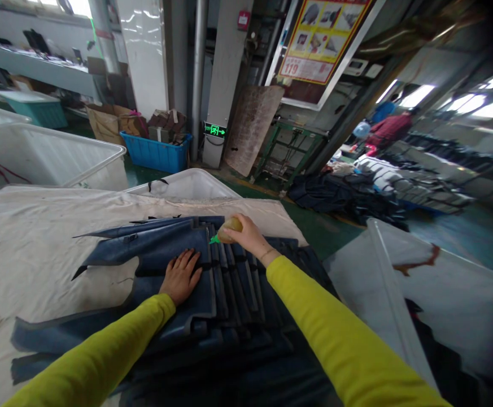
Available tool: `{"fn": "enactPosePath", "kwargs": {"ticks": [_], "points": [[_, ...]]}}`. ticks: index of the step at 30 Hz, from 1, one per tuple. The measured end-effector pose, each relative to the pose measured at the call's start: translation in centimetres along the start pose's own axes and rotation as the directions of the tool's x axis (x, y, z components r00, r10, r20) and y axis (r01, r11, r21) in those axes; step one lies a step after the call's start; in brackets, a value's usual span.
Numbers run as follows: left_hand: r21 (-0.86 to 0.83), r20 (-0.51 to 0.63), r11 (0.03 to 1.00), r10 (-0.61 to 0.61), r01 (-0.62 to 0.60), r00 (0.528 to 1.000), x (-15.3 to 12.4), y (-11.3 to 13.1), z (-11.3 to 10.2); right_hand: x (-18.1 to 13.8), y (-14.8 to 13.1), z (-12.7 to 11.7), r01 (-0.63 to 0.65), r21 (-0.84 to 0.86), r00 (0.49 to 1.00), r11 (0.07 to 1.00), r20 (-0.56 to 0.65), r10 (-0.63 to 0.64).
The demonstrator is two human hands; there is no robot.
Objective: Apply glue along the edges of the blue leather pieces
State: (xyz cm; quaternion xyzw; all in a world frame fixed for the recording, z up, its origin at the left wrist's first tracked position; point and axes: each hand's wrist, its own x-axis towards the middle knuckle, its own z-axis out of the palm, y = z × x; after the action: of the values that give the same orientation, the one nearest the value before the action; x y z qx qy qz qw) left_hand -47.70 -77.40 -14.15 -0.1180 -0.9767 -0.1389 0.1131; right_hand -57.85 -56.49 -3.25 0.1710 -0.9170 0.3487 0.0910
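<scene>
Dark blue sheet pieces lie overlapped in a stepped row on a table covered with pale cloth. My left hand rests flat on the top piece, fingers stretched out. Wrapped in my right hand is a yellowish squeeze bottle with a green nozzle, tipped down to the left. Its tip points at the edge of the top piece, close above it; whether it touches I cannot tell. The edges of several more pieces fan out to the right under the bottle.
Pale cloth spreads over the table's left side. White bins stand behind it and at the right. A blue crate with boxes is farther back. A dark fabric heap and a person in red are at the far right.
</scene>
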Motion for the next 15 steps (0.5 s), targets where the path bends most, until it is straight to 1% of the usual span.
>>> {"fn": "enactPosePath", "kwargs": {"ticks": [4, 6, 8, 12, 13, 15], "points": [[-0.005, 0.005, 1.0, 0.001, -0.001, 1.0, -0.1, 0.0, 0.0, -0.6, -0.7, -0.8, -0.056, 0.024, 0.992, 0.998, 0.117, 0.052], [-0.004, 0.008, 1.0, 0.002, -0.002, 1.0, -0.1, 0.0, 0.0, -0.7, -1.1, -0.9, -0.065, 0.021, 0.987, 0.998, 0.148, 0.061], [-0.003, 0.009, 1.0, 0.003, -0.003, 1.0, -0.1, 0.0, 0.0, -0.8, -1.3, -0.7, -0.053, -0.004, 0.992, 0.999, 0.116, 0.053], [-0.004, 0.007, 1.0, 0.002, -0.002, 1.0, 0.0, -0.1, 0.0, -0.7, -1.4, 0.0, -0.013, -0.046, 1.0, 0.999, -0.018, 0.012], [-0.004, 0.005, 1.0, 0.001, -0.001, 1.0, 0.0, -0.1, 0.0, -0.7, -1.4, 0.1, -0.014, -0.049, 0.999, 0.999, -0.031, 0.013], [-0.004, 0.004, 1.0, 0.001, -0.001, 1.0, 0.0, -0.1, 0.0, -0.8, -1.4, 0.1, -0.031, -0.051, 0.999, 0.998, -0.018, 0.03]]}}
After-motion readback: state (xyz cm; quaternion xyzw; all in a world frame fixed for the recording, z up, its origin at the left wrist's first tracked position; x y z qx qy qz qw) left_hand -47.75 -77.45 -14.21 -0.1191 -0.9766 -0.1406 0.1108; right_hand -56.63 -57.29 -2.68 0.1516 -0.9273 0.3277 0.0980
